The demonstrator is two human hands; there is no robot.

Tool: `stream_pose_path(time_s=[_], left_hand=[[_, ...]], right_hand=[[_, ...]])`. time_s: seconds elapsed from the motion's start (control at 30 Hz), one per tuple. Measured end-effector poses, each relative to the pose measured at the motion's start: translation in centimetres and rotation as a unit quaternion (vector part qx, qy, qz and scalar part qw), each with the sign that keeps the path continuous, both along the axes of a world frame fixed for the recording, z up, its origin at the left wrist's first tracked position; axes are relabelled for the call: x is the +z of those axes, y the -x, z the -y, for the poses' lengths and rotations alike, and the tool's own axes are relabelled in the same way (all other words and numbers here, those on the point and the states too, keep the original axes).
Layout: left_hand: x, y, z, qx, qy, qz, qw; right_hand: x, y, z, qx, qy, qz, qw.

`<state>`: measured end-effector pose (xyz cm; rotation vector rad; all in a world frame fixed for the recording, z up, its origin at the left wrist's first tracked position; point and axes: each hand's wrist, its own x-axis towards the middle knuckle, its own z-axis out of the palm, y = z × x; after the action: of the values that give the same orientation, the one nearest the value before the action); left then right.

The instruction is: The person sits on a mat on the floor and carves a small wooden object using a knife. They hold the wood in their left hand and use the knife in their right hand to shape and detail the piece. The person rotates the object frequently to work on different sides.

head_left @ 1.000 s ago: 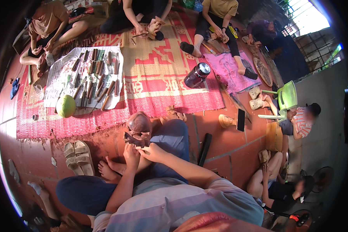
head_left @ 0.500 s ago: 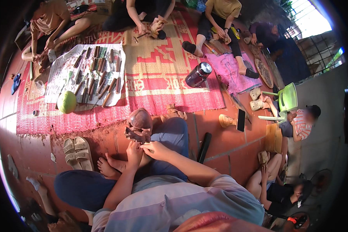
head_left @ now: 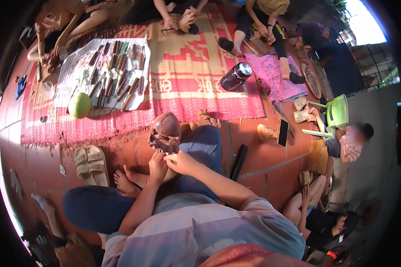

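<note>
Your left hand [head_left: 157, 163] and right hand [head_left: 179, 163], fingers curled close together, at a brown carving's [head_left: 166, 126] near end, exact grip unclear

Sandals [head_left: 97, 167]: beige pair, near left
Mat [head_left: 182, 82]: red and tan, far
Fruit [head_left: 79, 105]: green, round, on the mat's left part
Flask [head_left: 235, 77]: dark, on the mat's right part
Chair [head_left: 337, 111]: light green, right

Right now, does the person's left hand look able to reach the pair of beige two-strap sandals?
Probably yes, once free: the left hand is at the reddish-brown carved wood, but the sandals lie uncovered beside the bare feet.
</note>
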<state>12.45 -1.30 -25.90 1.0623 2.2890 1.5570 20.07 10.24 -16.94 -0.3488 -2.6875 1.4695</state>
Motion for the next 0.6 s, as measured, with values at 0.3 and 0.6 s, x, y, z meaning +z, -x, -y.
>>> stream_pose_path(time_s=[0.3,0.6], left_hand=[[-0.1,-0.5,0.9,-0.006,0.058,0.066,0.996],[-0.5,-0.4,0.7,0.017,0.067,0.015,0.998]], right_hand=[[-1.6,-1.2,-0.1,0.016,0.044,0.071,0.996],[-3.2,-1.5,0.2,-0.008,-0.002,-0.035,0.999]])
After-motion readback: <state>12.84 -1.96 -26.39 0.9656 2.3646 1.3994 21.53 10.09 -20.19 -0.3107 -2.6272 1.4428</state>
